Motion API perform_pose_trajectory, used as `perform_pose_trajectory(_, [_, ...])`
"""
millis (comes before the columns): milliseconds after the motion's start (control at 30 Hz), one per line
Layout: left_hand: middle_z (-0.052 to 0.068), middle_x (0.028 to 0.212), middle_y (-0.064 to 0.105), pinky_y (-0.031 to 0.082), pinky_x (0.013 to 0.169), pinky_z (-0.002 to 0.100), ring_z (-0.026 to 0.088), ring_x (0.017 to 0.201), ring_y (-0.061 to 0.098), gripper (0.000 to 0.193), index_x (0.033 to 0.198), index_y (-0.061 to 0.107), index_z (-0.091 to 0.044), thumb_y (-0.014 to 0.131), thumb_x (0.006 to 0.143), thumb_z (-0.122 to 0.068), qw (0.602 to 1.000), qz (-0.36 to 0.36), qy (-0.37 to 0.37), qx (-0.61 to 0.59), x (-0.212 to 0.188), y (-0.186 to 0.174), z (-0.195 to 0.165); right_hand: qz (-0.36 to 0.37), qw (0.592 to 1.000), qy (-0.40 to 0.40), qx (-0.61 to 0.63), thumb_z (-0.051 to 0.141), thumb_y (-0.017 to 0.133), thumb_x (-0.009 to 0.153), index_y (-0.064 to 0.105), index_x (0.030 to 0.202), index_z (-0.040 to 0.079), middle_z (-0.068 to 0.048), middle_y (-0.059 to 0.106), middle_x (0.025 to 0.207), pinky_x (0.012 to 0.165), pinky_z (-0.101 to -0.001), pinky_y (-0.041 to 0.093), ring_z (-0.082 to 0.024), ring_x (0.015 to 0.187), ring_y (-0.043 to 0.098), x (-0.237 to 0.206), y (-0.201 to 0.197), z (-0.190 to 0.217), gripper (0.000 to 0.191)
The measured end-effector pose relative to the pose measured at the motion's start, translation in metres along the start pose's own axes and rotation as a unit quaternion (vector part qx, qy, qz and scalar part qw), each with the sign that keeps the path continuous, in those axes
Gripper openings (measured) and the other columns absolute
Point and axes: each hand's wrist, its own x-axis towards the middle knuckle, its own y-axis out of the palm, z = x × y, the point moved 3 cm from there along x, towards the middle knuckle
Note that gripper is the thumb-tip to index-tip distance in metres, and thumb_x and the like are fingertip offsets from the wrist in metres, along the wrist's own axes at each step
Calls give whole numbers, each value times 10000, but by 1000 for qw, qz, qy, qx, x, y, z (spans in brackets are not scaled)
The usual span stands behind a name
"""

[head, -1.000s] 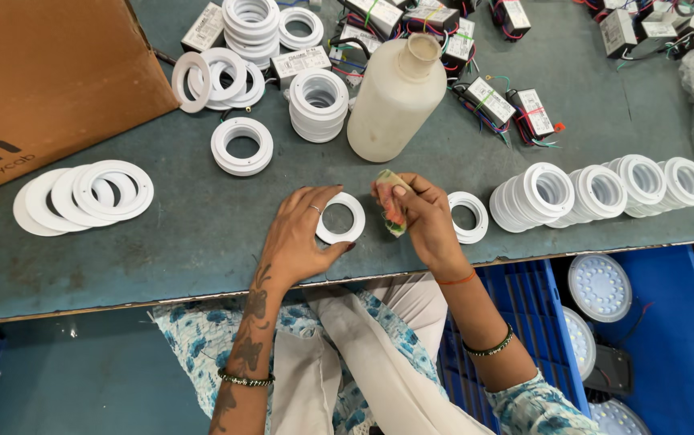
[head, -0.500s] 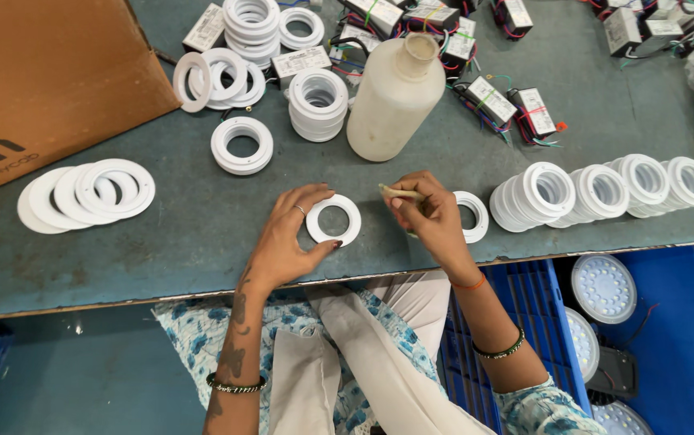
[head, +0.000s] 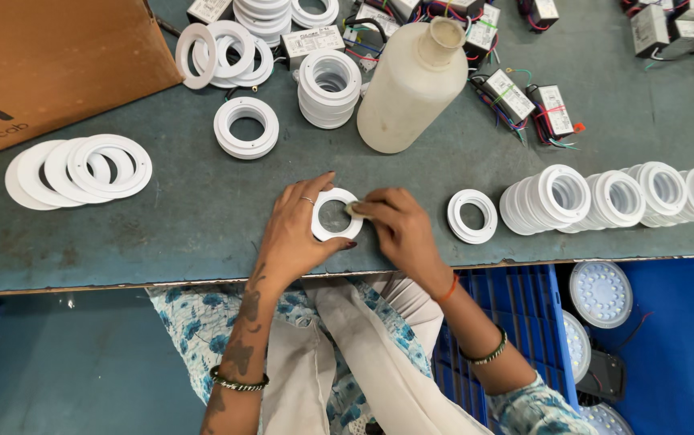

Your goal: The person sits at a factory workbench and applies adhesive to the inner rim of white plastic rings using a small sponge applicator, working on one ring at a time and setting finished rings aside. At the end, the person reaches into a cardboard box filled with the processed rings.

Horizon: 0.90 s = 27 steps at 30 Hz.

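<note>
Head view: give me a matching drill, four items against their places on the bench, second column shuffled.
Items:
1. translucent white plastic bottle
2. brown cardboard box
3. white plastic ring under the left hand
4. single flat white ring

Places:
A. far left corner of the green table
B. just right of the right hand
C. behind both hands, standing upright
D. near the front edge, between the left hand and the right hand

Pairs: 1-C, 2-A, 3-D, 4-B
</note>
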Motion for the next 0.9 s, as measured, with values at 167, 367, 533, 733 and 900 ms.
perform_pose_trajectory(167, [82,1326,652,411,1101,458,334,1293,532,1057,1473,435,-67,952,563,-219,998,39,-12,-49,2,-6,6,8,999,-11,-35,-114,653,781,754,1075,76,-83,687,1071,836,-386,531,-293,963,634,-13,3,5,364])
perform_pose_trajectory(367, [57,1328,659,462,1069,442,315,1265,558,1039,1465,443,-84,937,563,-233,994,71,-63,-47,6,-8,7,19,999,-22,-16,-125,644,756,755,1058,81,-74,694,1077,832,-389,530,-293,959,621,13,12,-15,381])
perform_pose_trajectory(533, [162,1352,608,432,1072,481,378,1266,544,998,1461,459,-70,931,600,-253,999,16,51,0,0,-13,-2,-30,999,-25,-6,-128,664,785,739,1075,61,-90,682,1075,834,-389,533,-292,969,634,19,17,-13,354])
perform_pose_trajectory(733, [183,1324,607,458,1059,476,393,1251,562,1020,1502,432,-82,924,622,-239,998,-13,64,-1,-4,-15,-3,-118,993,8,7,-154,638,797,743,1084,38,-106,688,1071,830,-357,544,-275,967,667,17,8,-13,361])
perform_pose_trajectory(900, [148,1312,663,517,1018,450,353,1209,627,991,1539,394,-102,912,703,-228,996,-83,41,-5,-5,-36,-13,-130,989,46,46,-141,644,845,755,1083,28,-114,695,1067,816,-330,548,-253,939,687,17,6,-14,313])
